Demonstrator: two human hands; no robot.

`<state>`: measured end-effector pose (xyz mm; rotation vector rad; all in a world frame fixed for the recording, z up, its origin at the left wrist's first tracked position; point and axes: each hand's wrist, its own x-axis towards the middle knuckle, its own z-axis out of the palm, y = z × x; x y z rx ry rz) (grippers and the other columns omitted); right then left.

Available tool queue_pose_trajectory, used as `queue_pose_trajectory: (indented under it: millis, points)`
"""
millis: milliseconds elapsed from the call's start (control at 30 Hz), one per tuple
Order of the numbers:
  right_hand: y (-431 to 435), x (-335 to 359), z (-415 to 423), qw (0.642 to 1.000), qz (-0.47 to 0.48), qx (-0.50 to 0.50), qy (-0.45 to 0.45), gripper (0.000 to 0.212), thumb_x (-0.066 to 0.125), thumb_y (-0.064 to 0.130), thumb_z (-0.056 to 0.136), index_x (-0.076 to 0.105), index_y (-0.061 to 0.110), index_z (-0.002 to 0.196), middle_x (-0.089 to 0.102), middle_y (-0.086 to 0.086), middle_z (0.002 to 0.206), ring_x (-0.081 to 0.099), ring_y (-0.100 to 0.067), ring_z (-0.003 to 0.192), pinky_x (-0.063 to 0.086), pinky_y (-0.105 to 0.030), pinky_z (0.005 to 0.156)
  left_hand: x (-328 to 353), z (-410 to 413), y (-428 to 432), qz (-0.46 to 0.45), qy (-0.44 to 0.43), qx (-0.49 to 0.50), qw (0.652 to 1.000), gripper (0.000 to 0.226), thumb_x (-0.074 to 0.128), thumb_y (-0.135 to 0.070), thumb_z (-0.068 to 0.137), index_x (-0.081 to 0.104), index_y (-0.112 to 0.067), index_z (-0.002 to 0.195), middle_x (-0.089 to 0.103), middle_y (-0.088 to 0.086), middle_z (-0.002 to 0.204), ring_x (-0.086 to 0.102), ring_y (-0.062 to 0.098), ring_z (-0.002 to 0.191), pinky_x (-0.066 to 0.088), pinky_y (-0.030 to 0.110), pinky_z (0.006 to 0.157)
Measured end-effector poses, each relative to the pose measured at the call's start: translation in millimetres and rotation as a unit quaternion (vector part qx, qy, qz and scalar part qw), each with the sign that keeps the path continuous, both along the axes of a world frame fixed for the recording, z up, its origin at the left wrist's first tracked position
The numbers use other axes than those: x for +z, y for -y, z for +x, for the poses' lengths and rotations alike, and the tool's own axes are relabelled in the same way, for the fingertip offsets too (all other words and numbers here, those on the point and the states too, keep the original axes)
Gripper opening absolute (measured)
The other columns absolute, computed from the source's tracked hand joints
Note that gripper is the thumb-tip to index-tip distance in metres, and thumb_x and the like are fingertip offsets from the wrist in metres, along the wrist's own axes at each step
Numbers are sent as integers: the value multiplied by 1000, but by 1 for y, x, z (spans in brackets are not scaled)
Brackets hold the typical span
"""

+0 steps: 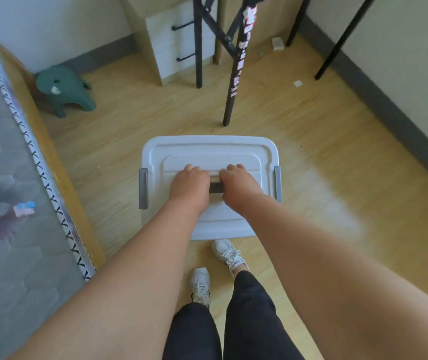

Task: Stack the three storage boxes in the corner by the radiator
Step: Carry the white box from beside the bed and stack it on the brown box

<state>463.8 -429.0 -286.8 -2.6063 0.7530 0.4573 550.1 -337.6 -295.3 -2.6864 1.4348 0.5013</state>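
One white storage box (209,152) with grey side latches is in the middle of the view, above the wooden floor in front of my feet. Both hands are on the middle of its lid. My left hand (188,184) and my right hand (239,184) each curl their fingers round the handle in the lid, side by side, with a dark gap showing between them. No other storage box and no radiator is in view.
A bed with a grey mattress (7,193) runs along the left. A green elephant stool (64,90) stands near the back wall. Black frame legs (232,81) and a white drawer unit (174,45) stand beyond the box. Bare floor (337,162) lies to the right.
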Motion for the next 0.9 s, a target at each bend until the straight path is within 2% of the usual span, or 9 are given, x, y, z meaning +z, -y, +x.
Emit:
queue_pose_trajectory:
  millis: [333, 567, 700, 900]
  points:
    - [22, 39, -166, 976, -10, -218, 20, 24, 48, -2, 84, 55, 5, 106, 54, -13, 110, 46, -28, 107, 35, -29, 76, 49, -133, 68, 1, -17, -202, 979, 20, 53, -7, 85, 61, -13, 102, 58, 6, 104, 50, 27, 105, 41, 33, 76]
    - [39, 51, -307, 932, -15, -361, 13, 24, 48, -1, 85, 56, 6, 106, 55, -13, 111, 45, -29, 109, 39, -32, 78, 62, -265, 124, 15, -13, -343, 939, 19, 57, -8, 83, 62, -13, 101, 58, 6, 106, 51, 27, 106, 42, 34, 75]
    - [53, 50, -395, 902, -10, -431, 6, 22, 48, 0, 85, 56, 7, 105, 53, -12, 111, 45, -29, 110, 40, -34, 78, 62, -354, 154, 17, -19, -403, 915, 20, 53, -5, 82, 60, -12, 99, 57, 6, 103, 52, 27, 103, 38, 33, 68]
    - [73, 47, -530, 870, 1, -493, 4, 24, 49, 0, 85, 56, 6, 107, 52, -13, 113, 46, -30, 110, 43, -37, 84, 56, -491, 190, 13, -28, -463, 886, 17, 52, -5, 83, 59, -12, 96, 57, 6, 103, 51, 25, 103, 35, 31, 68]
